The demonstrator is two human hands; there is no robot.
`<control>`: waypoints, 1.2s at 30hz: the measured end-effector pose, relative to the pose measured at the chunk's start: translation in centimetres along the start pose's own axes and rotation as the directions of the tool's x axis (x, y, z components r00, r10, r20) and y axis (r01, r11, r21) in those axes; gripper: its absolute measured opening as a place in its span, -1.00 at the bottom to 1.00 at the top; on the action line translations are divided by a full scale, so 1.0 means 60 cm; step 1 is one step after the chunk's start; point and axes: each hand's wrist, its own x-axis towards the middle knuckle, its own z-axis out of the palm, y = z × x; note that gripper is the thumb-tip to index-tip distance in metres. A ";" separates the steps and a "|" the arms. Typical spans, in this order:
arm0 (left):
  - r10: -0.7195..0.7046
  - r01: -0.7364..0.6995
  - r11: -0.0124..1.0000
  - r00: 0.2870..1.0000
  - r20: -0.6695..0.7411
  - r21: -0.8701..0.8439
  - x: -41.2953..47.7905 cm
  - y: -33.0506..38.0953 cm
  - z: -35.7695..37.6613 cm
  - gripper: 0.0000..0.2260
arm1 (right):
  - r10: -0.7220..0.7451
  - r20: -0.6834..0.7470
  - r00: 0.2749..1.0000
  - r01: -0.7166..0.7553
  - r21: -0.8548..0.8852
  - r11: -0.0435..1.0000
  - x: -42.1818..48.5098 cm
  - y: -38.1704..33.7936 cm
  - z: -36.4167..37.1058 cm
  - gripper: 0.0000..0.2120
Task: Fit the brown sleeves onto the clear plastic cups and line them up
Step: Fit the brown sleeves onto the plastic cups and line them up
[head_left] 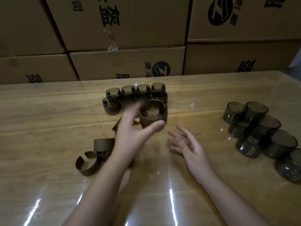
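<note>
**Sleeved cup held above the table, more cups waiting on the right**

Over the middle of the wooden table (48, 111), the person's left hand (130, 132) held a sleeved cup (154, 114), a clear smoky cup with a brown sleeve round its lower half. The thumb (156, 125) pressed against the near side of the sleeve and the fingers curled round the far side, though motion blur made their exact lie hard to read. The cup sat tilted slightly toward the camera, its open mouth showing.

The right hand (187, 144) hovered just to the right of the cup, palm turned inward, fingers spread and relaxed, holding nothing and touching nothing.

Beyond the held cup, finished cups (143, 91) stood near the table's far edge: four in a back row, touching or nearly so, with one more in front at each end, the left front cup (111, 106) and the right front cup (160, 96).

Left of the left forearm lay loose brown sleeves (104, 145), open C-shaped bands; the nearest sleeve (86, 163) lay with its gap facing away, and another sleeve (117, 125) was partly hidden behind the left hand.

Well apart on the right side of the table stood a cluster of bare cups (260, 128) without sleeves, packed close together and running off the frame's right edge.

Stacked cardboard boxes (130, 30) with black printing filled the background behind the table.
</note>
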 end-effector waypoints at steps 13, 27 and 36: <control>-0.496 0.487 0.789 0.865 -0.079 0.373 0.146 -0.137 -0.175 -0.44 | 0.112 -0.028 0.993 -0.113 -0.040 0.993 0.007 -0.005 -0.003 -0.77; -0.401 0.348 0.783 0.916 -0.009 0.515 0.144 -0.159 -0.142 -0.41 | 0.140 -0.039 0.989 -0.142 -0.048 0.989 0.007 -0.007 -0.002 -0.75; -0.409 0.384 0.751 0.909 -0.078 0.536 0.139 -0.162 -0.137 -0.46 | 0.134 -0.032 0.991 -0.135 -0.043 0.990 0.007 -0.007 -0.001 -0.75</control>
